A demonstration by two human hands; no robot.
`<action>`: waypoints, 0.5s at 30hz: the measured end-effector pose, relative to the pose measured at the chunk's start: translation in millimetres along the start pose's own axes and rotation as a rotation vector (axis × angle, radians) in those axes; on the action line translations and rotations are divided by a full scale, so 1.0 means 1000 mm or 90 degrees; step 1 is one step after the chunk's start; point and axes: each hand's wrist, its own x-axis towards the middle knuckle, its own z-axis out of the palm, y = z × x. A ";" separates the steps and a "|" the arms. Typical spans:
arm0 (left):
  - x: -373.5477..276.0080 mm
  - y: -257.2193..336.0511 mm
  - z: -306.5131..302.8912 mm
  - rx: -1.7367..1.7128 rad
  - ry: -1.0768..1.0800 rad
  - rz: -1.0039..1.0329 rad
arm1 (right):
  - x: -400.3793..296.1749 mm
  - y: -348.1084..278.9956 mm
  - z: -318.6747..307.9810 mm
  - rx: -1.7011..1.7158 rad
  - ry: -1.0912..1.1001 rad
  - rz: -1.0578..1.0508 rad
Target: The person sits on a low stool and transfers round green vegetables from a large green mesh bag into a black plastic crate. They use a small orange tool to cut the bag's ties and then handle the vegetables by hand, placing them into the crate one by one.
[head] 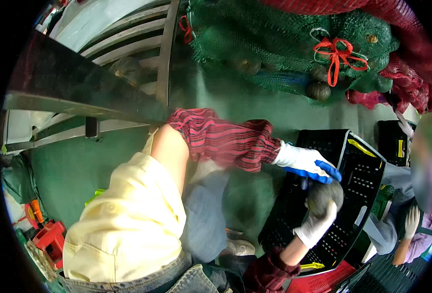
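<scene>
My left hand (313, 164), in a white glove with blue-coated fingers, rests its fingertips on the upper side of a round dark green-grey squash (325, 194). From below, my right hand (316, 225) grips the same squash; it wears a white glove, with bare forearm between glove and dark red sleeve. A striped red and black oversleeve (230, 143) covers my left forearm. Both hands and the squash are over a black perforated plastic crate (360, 183) with yellow handles. Fingers under the squash are hidden.
Green mesh sacks of squash (274, 44), one with a red ribbon, lie ahead beside red mesh sacks (414, 29). A loose squash (318, 91) touches them. A metal-framed rack (128, 47) stands upper left. A gloved co-worker (421, 230) is at right, near another black crate (390, 143).
</scene>
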 end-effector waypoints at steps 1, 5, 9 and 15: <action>0.008 -0.005 -0.011 0.007 -0.039 -0.016 | 0.004 -0.003 -0.022 0.077 -0.031 0.008; 0.005 -0.022 -0.073 0.849 0.212 0.178 | 0.026 -0.009 -0.094 0.118 0.249 0.016; -0.054 -0.028 -0.115 1.079 0.454 0.109 | 0.045 0.021 -0.170 -0.054 0.344 0.090; -0.092 -0.031 -0.153 1.257 0.659 0.029 | 0.040 0.064 -0.169 -0.007 0.155 0.162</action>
